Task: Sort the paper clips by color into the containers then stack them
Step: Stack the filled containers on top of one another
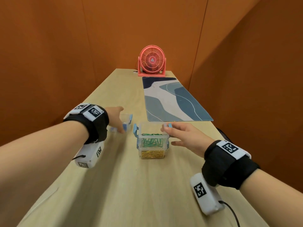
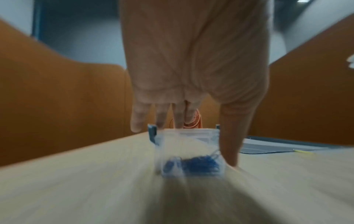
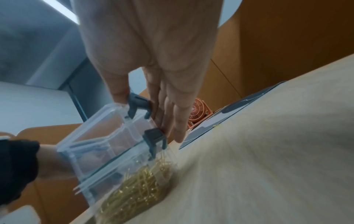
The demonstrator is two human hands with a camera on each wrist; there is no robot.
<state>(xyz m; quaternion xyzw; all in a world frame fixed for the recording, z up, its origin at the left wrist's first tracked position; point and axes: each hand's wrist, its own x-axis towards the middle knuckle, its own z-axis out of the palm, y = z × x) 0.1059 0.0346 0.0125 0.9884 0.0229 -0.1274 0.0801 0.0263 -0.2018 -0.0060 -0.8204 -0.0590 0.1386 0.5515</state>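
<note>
Left hand (image 1: 117, 118) reaches over the clear container of blue paper clips (image 1: 126, 122), which stands on the wooden table (image 1: 114, 185) left of and just behind the stack. In the left wrist view the fingers (image 2: 162, 115) are straight behind its far rim and the thumb runs down its right wall toward the tabletop. Spread wide around it, not yet closed; view blurred, so actual contact is uncertain.

Centre: container of green paper clips (image 1: 152, 140) sits on the container of gold paper clips (image 1: 152, 154); blue latches on both sides. Sorting looks done; one loose yellowish bit lies at the near edge of the patterned desk mat (image 1: 173, 99), too small to identify.

Right hand (image 1: 183, 136) is at the right side of the stack, fingers straight, thumb at the upper latch, fingertips (image 3: 180, 136) by the lower one. Touching or steadying, nothing held.

Step in hand, as I judge it: bring the blue box onto the stack. Doing it well: pinch opposite walls low and firm, lift level so clips stay put, keep the right hand bracing the stack, seat the base square inside the green box's rim.

Far end: pink desk fan (image 1: 152, 63).
</note>
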